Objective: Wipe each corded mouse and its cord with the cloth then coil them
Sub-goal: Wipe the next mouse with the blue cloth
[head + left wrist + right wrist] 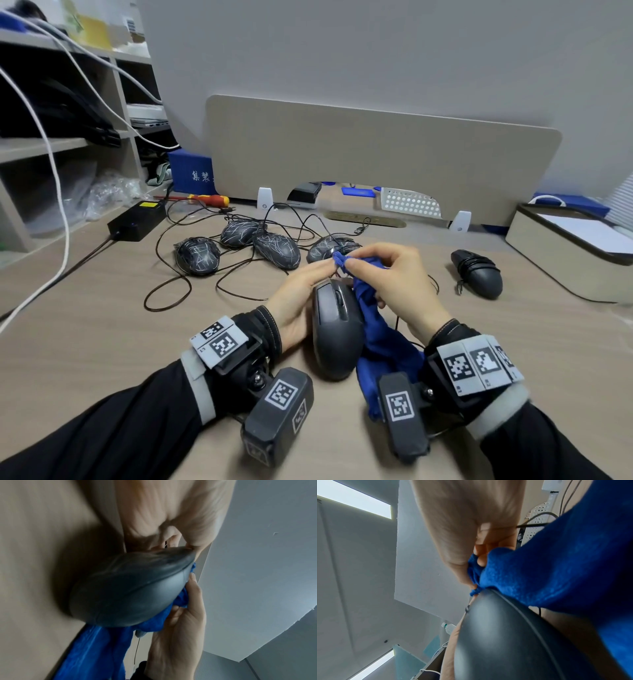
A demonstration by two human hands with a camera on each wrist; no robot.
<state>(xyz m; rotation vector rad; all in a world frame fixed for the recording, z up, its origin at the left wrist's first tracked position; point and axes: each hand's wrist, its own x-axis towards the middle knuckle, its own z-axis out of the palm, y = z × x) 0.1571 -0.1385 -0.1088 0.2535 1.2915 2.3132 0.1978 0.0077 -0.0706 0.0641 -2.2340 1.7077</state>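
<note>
The grey mouse (337, 334) is cradled above the counter's (137, 342) near edge by the left hand (298, 301), fingers curled underneath. The blue cloth (383, 346) is pinched by the right hand (397, 284) at the mouse's front.

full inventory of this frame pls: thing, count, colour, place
mouse in hand: 1, dark grey, desk centre
cloth: 1, blue, against that mouse
scribbled mice: 4, black with white lines, behind the hands, cords tangled
wrapped mouse: 1, black, right, cord wound round it
power brick: 1, black, left
screwdriver: 1, red and yellow, left rear
box: 1, beige, far right
divider: 1, beige, rear
left hand: cradles mouse
right hand: grip pinches cloth
</note>
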